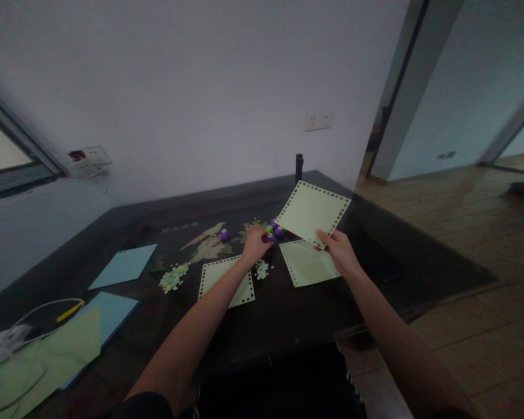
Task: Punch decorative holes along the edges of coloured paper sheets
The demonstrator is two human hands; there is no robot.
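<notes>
My right hand (338, 250) grips a pale green sheet of paper (314, 210) by its lower corner, thumb on top. The sheet is raised and tilted, with dark punched holes along its edges. My left hand (255, 241) reaches over the table, thumb and fingers apart, beside a cluster of small purple craft punches (279, 232) with a green one (269, 229) among them. Its thumb is close to the nearest punch; whether they touch I cannot tell. A second hole-edged sheet (218, 273) lies partly under my left forearm. Another green sheet (308, 265) lies below the raised one.
Paper dots (174, 278) are heaped at left, with a smaller pile (262, 269) in the middle. A lone purple punch (224, 234) stands further back. Blue sheets (124, 266), green paper (65, 343) and a white cable (43, 305) lie left. A black upright object (299, 167) stands at the back.
</notes>
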